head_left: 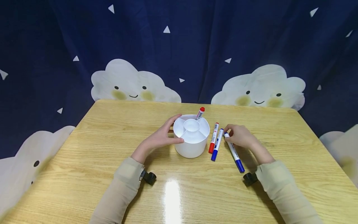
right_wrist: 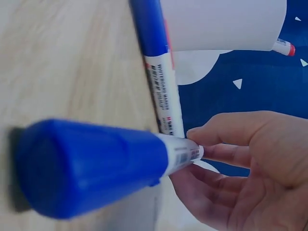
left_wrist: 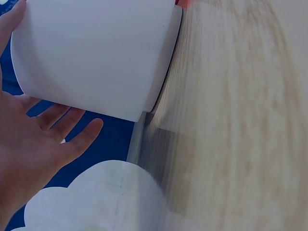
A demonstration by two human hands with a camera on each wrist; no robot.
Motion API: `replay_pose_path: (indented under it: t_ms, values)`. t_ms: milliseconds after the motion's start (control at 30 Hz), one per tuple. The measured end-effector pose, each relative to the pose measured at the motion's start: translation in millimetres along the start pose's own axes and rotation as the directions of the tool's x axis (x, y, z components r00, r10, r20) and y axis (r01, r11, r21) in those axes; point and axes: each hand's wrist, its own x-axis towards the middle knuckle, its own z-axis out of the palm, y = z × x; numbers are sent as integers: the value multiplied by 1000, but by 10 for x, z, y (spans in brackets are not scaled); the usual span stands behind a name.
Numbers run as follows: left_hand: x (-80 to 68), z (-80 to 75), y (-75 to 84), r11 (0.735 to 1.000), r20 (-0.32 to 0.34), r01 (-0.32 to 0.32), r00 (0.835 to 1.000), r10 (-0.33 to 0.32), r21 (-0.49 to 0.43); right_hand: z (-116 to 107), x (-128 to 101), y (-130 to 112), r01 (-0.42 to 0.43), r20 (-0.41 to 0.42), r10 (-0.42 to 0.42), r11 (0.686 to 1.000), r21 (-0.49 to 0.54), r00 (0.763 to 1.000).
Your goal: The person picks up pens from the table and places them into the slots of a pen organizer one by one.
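The left hand (head_left: 158, 137), spread wide, is gripping the white organizer (head_left: 192, 148) and, to its right, the right hand (head_left: 241, 136) is pinching a blue-capped marker (head_left: 234, 153) by one end, a mid-barrel hold likely balancing better.

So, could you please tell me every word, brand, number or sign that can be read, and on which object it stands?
"WHITEBOARD MARKER": on the unheld blue-capped white plastic marker.
Its other characters: too small to read.
Blue-capped white plastic marker in the right hand: print too blurred.
Two red-ended white plastic markers: print too small.
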Motion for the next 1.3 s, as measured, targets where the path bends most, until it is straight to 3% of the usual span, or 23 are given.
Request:
replay_pose_path:
  t_ms: [400,567,800,1100,1200,1300]
  values:
    - [-2,2,-31,999,2,8,1000,-7,-41,-154,-39,-222,25,-69,-29,998,-51,997]
    - [-7,-6,-26,999,-3,5,1000,-5,-48,-224,-19,-337,70,-156,-78,996,-61,985]
    - [-12,-3,-25,999,0,8,1000,-8,-44,-328,15,-480,156,-293,-161,987,-43,942]
    - [-4,9,-36,998,6,16,1000,-15,-53,-396,16,-663,204,-431,-188,979,-9,883]
    - [-4,11,-41,998,5,13,1000,-13,-55,-414,11,-722,234,-481,-201,972,8,854]
    - [-4,12,-44,998,7,8,1000,-8,-57,-430,9,-773,282,-541,-232,959,10,809]
